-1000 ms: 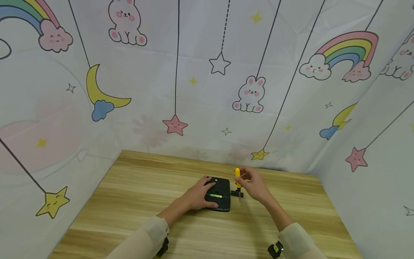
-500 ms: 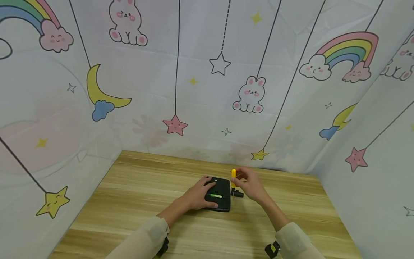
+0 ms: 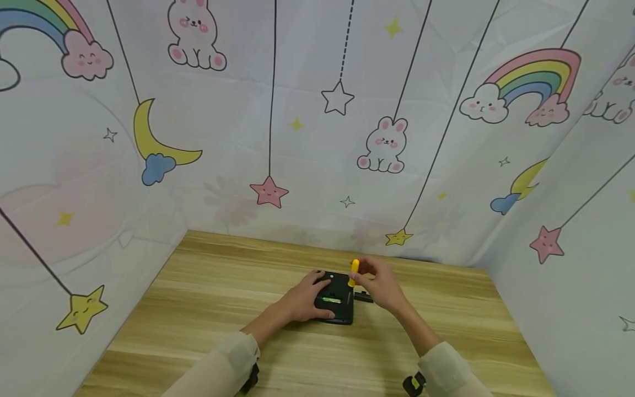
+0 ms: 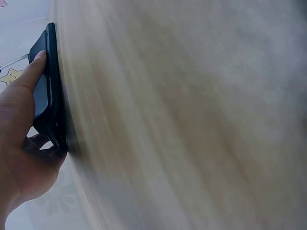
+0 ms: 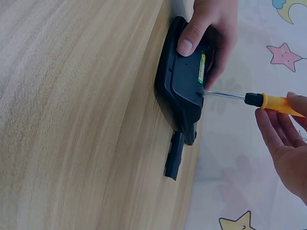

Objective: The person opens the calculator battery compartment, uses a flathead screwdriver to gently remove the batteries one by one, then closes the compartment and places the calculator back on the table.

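A black device like a calculator [image 3: 341,284] lies back side up on the table, a green battery [image 3: 331,300] showing in its open slot. My left hand [image 3: 302,298] grips its left side; in the left wrist view the thumb lies on top and other fingers curl at the edge. My right hand [image 3: 381,282] pinches the yellow handle of a screwdriver [image 5: 280,104]. Its metal shaft meets the back of the device close to the battery slot, as the right wrist view shows. The tip itself is hard to make out there.
A small black piece, like a battery cover [image 5: 174,155], lies on the wooden table [image 3: 228,275] against the device's right side. White cloth with cartoon prints [image 3: 317,143] hangs behind the table and along both sides. Black wrist cameras [image 3: 414,384] sit at the cuffs.
My right hand has moved left with the screwdriver, from over the small black piece to the device's right part. The handle now leans slightly. The left hand and device have stayed put.
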A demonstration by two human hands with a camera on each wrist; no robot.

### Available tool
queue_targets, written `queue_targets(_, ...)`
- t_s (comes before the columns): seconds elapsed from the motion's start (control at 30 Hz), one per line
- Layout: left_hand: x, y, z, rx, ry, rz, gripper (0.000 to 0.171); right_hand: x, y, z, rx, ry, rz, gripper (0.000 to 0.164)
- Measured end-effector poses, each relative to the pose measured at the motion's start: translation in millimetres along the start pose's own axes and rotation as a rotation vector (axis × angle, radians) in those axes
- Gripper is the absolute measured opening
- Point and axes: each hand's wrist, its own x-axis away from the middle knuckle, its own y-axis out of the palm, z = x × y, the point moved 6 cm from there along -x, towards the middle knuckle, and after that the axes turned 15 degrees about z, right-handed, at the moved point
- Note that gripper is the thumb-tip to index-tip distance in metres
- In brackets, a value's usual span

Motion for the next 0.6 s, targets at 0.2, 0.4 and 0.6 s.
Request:
queue_targets(0.2, 0.2, -0.3, -0.7, -0.002, 0.004, -0.002, 0.094, 0.6, 1.5, -2.2, -0.002, 0.004, 0.025, 0.024)
queue_targets(0.4, 0.6, 0.4, -0.6, 0.001, 0.010, -0.005, 0.095, 0.2, 4.1, -1.1, -0.019, 0.005, 0.029, 0.023)
queue_targets(0.6, -0.2, 0.2, 0.1, 0.006, 0.009, 0.002, 0.095, 0.2, 5.4, 1.8, -0.012, 0.009, 0.042, 0.024)
